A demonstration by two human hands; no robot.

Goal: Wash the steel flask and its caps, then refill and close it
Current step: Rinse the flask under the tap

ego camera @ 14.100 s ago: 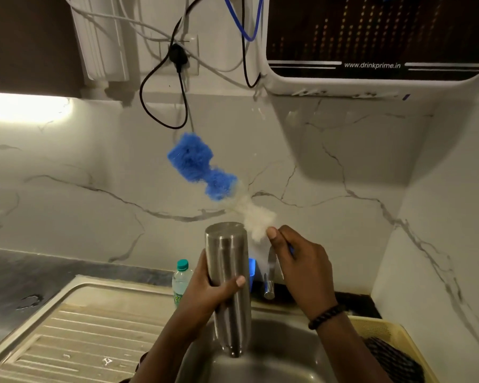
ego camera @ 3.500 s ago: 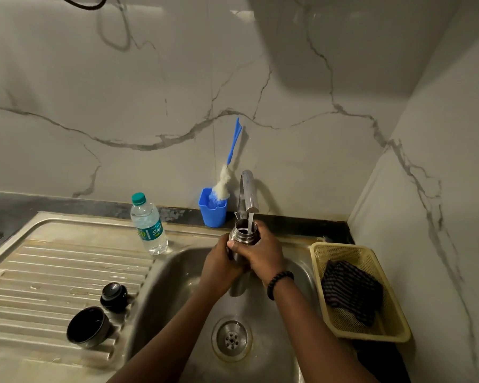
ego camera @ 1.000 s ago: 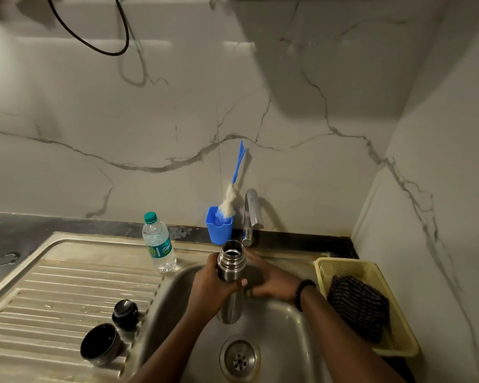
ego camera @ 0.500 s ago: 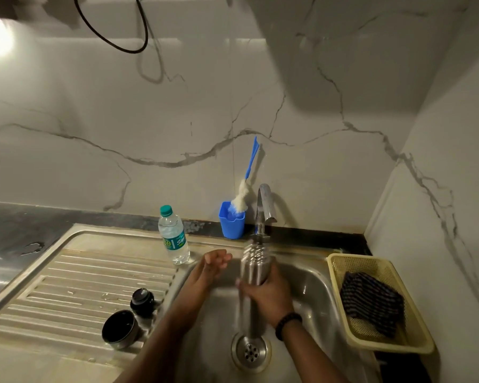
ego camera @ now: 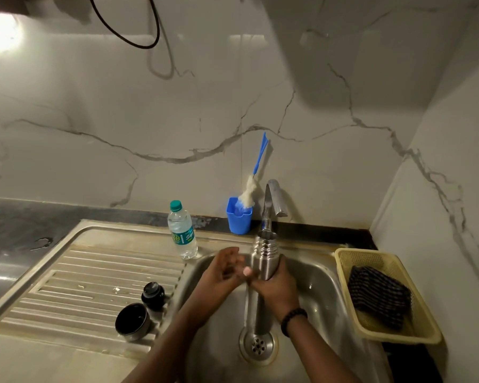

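Observation:
The steel flask (ego camera: 263,261) stands upright over the sink basin (ego camera: 324,283), its open threaded mouth right under the tap spout (ego camera: 268,208). My right hand (ego camera: 274,286) grips its middle. My left hand (ego camera: 224,268) is open just left of the flask, fingers spread, not holding it. Two caps lie on the ribbed drainboard (ego camera: 94,283): the steel cup cap (ego camera: 132,322), open side up, and the small black inner cap (ego camera: 153,295) behind it.
A plastic water bottle (ego camera: 181,230) stands at the sink's back edge. A blue holder (ego camera: 239,215) with the bottle brush (ego camera: 256,170) sits beside the tap. A yellow basket (ego camera: 415,327) with a dark cloth (ego camera: 379,297) lies right of the basin. The drain (ego camera: 257,345) is below the flask.
A second ago my left hand held the flask; my right hand has taken it and brought its mouth up under the tap. My left hand has let go and hangs open beside it.

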